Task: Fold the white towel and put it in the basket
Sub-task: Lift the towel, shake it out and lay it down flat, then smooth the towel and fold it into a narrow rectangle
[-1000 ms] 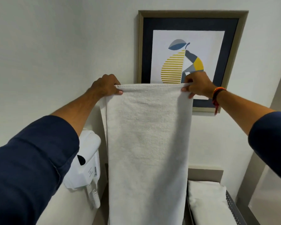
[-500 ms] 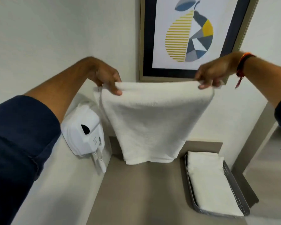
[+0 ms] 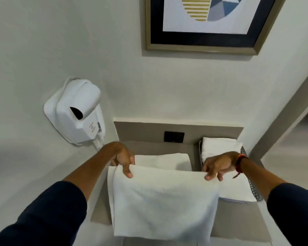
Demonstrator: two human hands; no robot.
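The white towel (image 3: pixel 164 203) hangs doubled over in front of me, low above the beige counter (image 3: pixel 238 221). My left hand (image 3: pixel 123 158) pinches its upper left corner and my right hand (image 3: pixel 218 165) pinches its upper right corner. The far part of the towel lies flat on the counter behind the held edge. The grey perforated basket (image 3: pixel 254 189) sits at the right of the counter, partly behind my right hand, with a folded white towel (image 3: pixel 219 146) inside it.
A white wall-mounted hair dryer (image 3: pixel 76 112) hangs on the left wall beside my left forearm. A framed picture (image 3: pixel 203 41) hangs on the back wall above. A dark socket plate (image 3: pixel 174 136) sits on the counter's back panel. A wall corner rises at right.
Both hands have come down from picture height to just above the counter, still holding the towel's top edge. The towel's lower part now rests on the counter, folded behind the held half.
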